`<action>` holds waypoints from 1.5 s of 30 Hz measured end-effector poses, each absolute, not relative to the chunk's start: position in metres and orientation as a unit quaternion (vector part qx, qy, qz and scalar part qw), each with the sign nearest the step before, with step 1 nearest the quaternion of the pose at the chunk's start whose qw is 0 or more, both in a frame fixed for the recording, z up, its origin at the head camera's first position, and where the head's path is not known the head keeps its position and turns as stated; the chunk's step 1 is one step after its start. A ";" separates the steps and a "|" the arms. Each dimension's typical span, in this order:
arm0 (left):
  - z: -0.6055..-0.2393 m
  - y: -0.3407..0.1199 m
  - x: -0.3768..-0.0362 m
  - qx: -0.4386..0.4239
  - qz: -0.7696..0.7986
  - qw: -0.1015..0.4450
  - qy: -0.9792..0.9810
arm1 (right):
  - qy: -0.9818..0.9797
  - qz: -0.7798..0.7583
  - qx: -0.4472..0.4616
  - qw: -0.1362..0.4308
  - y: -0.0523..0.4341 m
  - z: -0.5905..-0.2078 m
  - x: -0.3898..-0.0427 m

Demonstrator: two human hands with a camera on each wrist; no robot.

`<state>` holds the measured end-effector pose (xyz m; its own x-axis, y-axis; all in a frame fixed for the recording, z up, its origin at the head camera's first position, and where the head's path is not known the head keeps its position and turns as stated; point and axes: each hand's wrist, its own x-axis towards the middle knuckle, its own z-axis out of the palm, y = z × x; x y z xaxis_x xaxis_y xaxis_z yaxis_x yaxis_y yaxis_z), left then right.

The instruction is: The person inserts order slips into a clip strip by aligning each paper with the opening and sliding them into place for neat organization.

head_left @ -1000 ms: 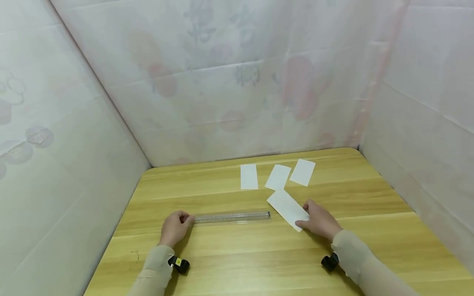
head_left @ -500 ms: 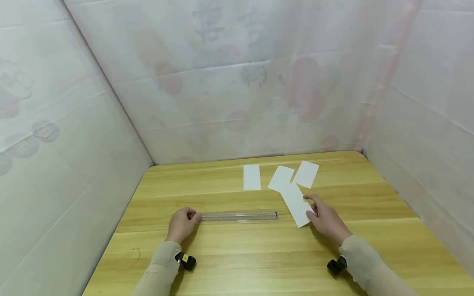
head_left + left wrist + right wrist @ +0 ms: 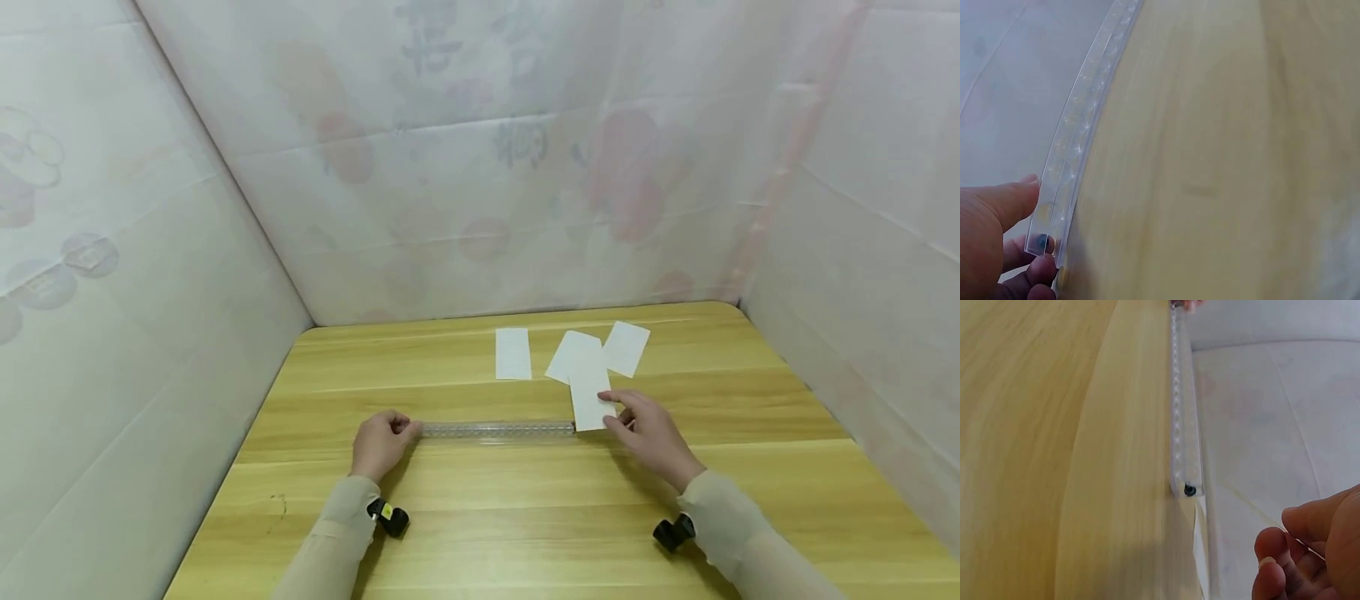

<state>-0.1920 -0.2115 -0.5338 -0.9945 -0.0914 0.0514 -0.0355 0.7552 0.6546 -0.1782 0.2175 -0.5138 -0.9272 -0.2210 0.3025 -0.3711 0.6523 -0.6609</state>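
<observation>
A long clear plastic strip [image 3: 495, 431] lies across the middle of the wooden table [image 3: 480, 517] in the head view. My left hand [image 3: 381, 446] pinches its left end; the left wrist view shows the thumb on one side of the strip [image 3: 1079, 134] and fingers beneath. A small dark round piece shows at the far end of the strip [image 3: 1184, 425] in the right wrist view. My right hand [image 3: 647, 432] holds a white paper card [image 3: 590, 392] between thumb and fingers, its lower left corner at the strip's right end. That card overlaps part of another card.
Behind the strip lie three more white cards: one at left [image 3: 513, 354], one partly covered [image 3: 562, 357], one at right [image 3: 628, 347]. Pale printed cloth walls [image 3: 450, 208] stand along the table's back and sides.
My right hand has turned the card from slanting to nearly upright in view, bringing it to the strip's right end. The left hand keeps its grip on the strip; the head view has shifted slightly.
</observation>
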 end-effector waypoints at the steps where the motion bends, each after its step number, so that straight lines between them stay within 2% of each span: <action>1: -0.533 -0.210 -0.192 0.037 -0.348 0.038 -0.936 | -0.902 0.386 0.168 0.099 0.216 -0.514 -0.179; 11: -0.530 -0.186 -0.204 0.015 -0.340 0.026 -0.940 | -0.884 0.424 0.178 0.081 0.202 -0.514 -0.181; 23: -0.532 -0.169 -0.222 0.018 -0.335 0.027 -0.942 | -0.867 0.462 0.186 -0.008 0.154 -0.523 -0.183; 35: -0.531 -0.206 -0.239 -0.083 -0.398 -0.042 -0.913 | -0.850 0.477 0.198 -0.104 0.119 -0.526 -0.183; 45: -0.531 -0.214 -0.239 -0.076 -0.442 -0.060 -0.892 | -0.828 0.510 0.182 -0.147 0.090 -0.523 -0.191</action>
